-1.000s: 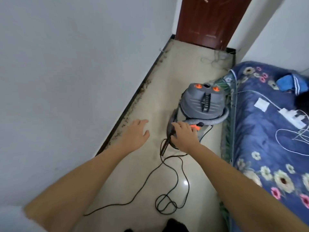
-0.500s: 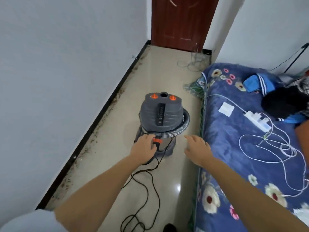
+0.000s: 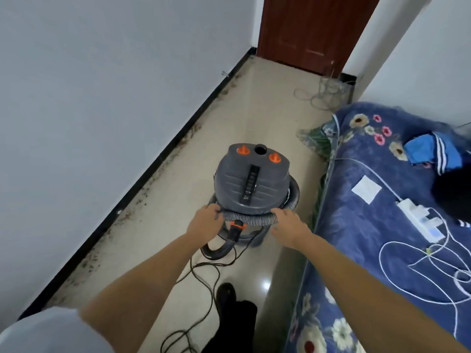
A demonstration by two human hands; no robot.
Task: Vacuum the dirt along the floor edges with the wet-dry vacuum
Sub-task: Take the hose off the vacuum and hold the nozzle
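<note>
Both hands on the vacuum hose

Left hand (image 3: 205,222) and right hand (image 3: 289,226) curl round the hose (image 3: 248,219) wrapped about the grey vacuum (image 3: 252,183), standing on the floor (image 3: 163,225) between dirt-lined baseboard (image 3: 142,179) and bed (image 3: 382,225); any label looks unreadable.

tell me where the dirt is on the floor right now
In the head view the dirt runs along the left floor edge against the black baseboard, left of the grey vacuum and stretching toward the brown door.
</note>
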